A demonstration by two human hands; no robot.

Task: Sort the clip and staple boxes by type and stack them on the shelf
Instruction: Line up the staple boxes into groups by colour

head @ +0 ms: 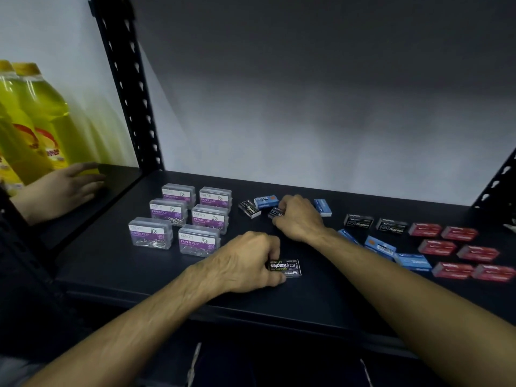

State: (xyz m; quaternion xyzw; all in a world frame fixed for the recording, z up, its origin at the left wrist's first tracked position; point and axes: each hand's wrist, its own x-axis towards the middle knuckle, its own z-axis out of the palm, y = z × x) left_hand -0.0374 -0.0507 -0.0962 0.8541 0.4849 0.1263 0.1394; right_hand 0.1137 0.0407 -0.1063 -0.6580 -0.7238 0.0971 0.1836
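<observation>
On the dark shelf (139,275) several clear paper clip boxes (181,219) with purple labels stand in two rows at the left. My left hand (245,261) grips a black staple box (289,268) near the shelf's front. My right hand (300,216) is closed on another black staple box (276,213) further back. A third black box (249,209) and a blue staple box (266,201) lie beside it, and another blue box (323,207) lies to its right. Two black boxes (374,223), several blue boxes (396,251) and several red staple boxes (460,252) lie at the right.
A black slotted upright (131,88) divides this bay from the left one, where yellow bottles (36,118) stand and another person's hand (64,188) rests. A second upright (499,182) stands at the far right. A pale wall backs the shelf.
</observation>
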